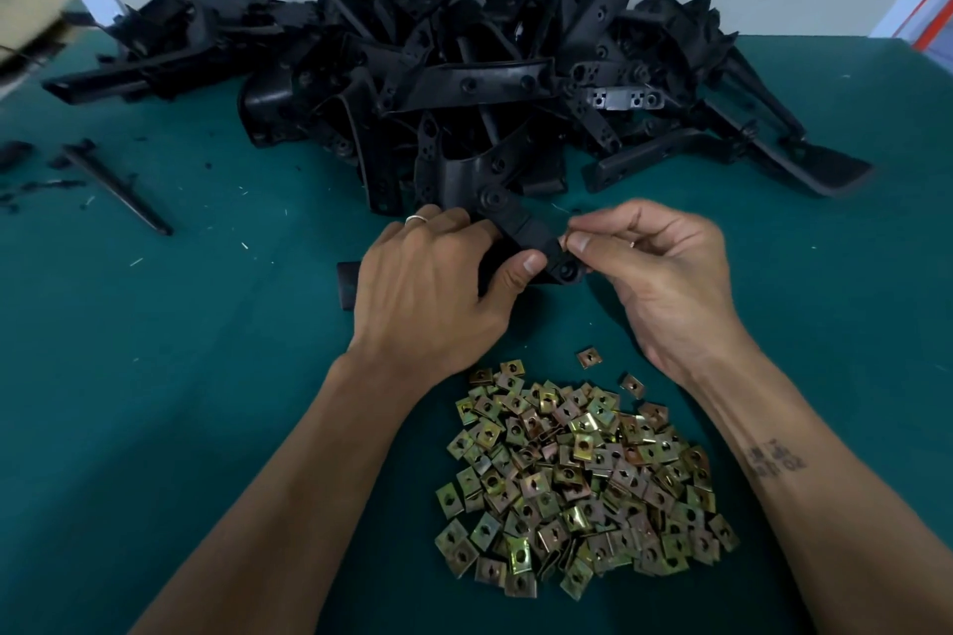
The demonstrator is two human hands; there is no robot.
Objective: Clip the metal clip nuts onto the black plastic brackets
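**Clip going onto the bracket end**

Head view: the nut heap lies on the green mat, between the two forearms. Just beyond the heap, the left hand grips a black bracket, fingers curled over its far side and thumb pressed on its near face. The right hand, also beyond the heap and a little to its right, pinches a single clip between thumb and forefinger; only a sliver of it shows, right at the bracket's free end by the round boss. Far beyond the heap sits the bracket pile, and two stray nuts lie at the heap's far right edge.

The step in hand looks like seating the clip on the bracket's tab. Whether it has already begun to slide on I cannot tell. The next move probably calls for lining the clip's mouth with the edge and pushing it home until its hole sits over the bracket's hole, the left hand bracing against that push.
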